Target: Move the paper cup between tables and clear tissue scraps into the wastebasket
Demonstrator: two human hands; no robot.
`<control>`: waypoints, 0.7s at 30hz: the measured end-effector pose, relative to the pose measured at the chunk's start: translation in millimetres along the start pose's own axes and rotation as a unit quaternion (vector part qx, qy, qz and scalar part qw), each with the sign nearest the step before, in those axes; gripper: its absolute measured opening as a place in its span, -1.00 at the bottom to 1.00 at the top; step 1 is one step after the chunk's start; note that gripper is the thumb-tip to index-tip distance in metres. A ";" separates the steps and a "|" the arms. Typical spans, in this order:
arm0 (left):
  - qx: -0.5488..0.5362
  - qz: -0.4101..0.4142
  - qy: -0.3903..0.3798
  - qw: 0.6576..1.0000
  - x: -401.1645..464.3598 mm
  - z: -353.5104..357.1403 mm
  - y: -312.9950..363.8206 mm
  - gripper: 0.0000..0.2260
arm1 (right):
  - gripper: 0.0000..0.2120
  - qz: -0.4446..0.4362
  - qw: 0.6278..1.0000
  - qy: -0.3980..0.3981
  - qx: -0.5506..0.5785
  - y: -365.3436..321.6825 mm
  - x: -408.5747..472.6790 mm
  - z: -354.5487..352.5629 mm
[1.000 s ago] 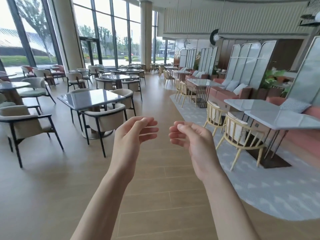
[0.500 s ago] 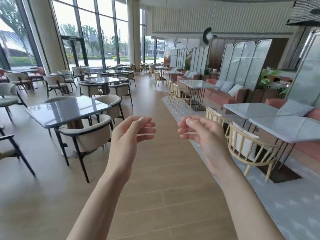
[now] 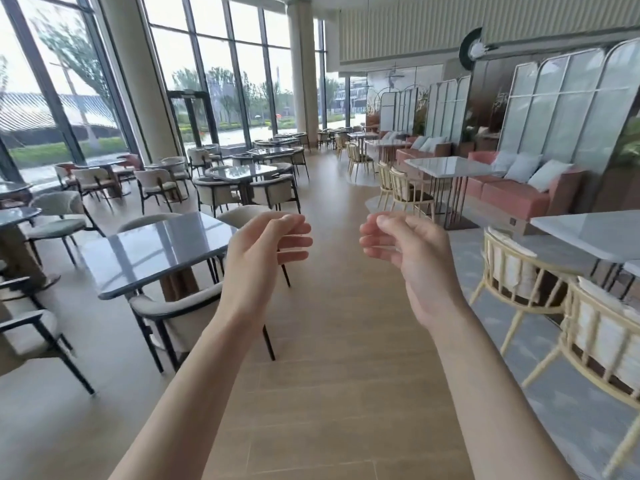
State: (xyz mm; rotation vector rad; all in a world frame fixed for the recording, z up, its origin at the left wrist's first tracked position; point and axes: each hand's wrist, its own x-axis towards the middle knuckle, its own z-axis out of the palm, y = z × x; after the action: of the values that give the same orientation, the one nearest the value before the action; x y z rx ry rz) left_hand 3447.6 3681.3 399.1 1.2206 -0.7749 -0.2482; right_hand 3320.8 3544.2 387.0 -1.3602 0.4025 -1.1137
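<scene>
My left hand [image 3: 263,251] and my right hand [image 3: 412,254] are raised in front of me over a wooden aisle, palms turned toward each other. Their fingers are loosely curled and both hands hold nothing. A gap of floor shows between them. No paper cup, tissue scraps or wastebasket is in view.
A dark glossy square table [image 3: 152,251] with padded chairs [image 3: 180,317] stands just left of my left hand. On the right are pale marble tables [image 3: 595,233], cream wooden chairs [image 3: 519,271] on a grey rug, and pink sofas [image 3: 512,195]. The wooden aisle [image 3: 332,375] runs ahead between them.
The view has moved forward along the aisle; the dark table and the cream chairs are nearer and slide outward. My hands have drifted a little apart, still holding nothing.
</scene>
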 end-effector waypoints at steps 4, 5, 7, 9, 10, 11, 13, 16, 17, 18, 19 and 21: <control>0.005 0.020 0.008 1.000 100.2 3.7 -27.9 -0.79 | -0.84 0.003 1.000 -0.019 -0.012 32.0 104.6 22.6; 0.004 0.024 0.010 1.000 124.2 4.0 -37.8 -0.78 | -0.84 -0.001 1.000 -0.025 -0.018 41.5 129.9 27.8; 0.002 0.021 0.013 1.000 171.3 4.2 -64.6 -0.79 | -0.83 -0.003 0.999 -0.028 -0.030 65.2 178.7 35.5; -0.004 0.010 0.013 1.000 218.5 6.0 -99.3 -0.79 | -0.84 0.001 0.999 -0.021 -0.035 96.4 227.1 41.0; -0.007 0.004 0.012 1.000 243.1 7.5 -117.8 -0.79 | -0.84 0.005 0.999 -0.014 -0.034 113.8 251.4 44.2; -0.009 -0.001 0.009 1.000 270.0 9.3 -137.5 -0.79 | -0.84 0.009 0.999 -0.011 -0.038 131.6 277.4 48.1; -0.013 -0.022 0.006 1.000 327.2 14.1 -177.8 -0.80 | -0.85 0.025 0.998 -0.009 -0.057 166.5 330.2 55.3; -0.030 -0.035 -0.012 0.999 428.2 30.0 -224.3 -0.80 | -0.85 0.024 0.997 0.011 -0.066 204.3 417.4 60.9; -0.035 -0.032 -0.014 0.999 461.7 37.6 -236.1 -0.80 | -0.84 0.021 0.997 0.014 -0.069 212.2 447.9 62.0; -0.035 -0.038 -0.019 0.998 492.4 47.2 -247.1 -0.80 | -0.84 0.026 0.997 0.018 -0.074 219.3 476.6 61.5; -0.034 -0.045 -0.025 0.998 522.0 58.7 -257.8 -0.80 | -0.84 0.031 0.996 0.026 -0.078 226.3 505.2 59.8; -0.043 -0.051 -0.036 0.997 580.0 81.1 -282.0 -0.80 | -0.84 0.032 0.996 0.031 -0.079 243.4 565.5 56.0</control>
State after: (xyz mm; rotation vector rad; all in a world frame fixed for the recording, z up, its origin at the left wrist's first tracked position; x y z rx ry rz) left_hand 3878.4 3194.8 385.1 1.1759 -0.7583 -0.4072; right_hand 3726.3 3077.6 381.8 -1.4432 0.5859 -1.0901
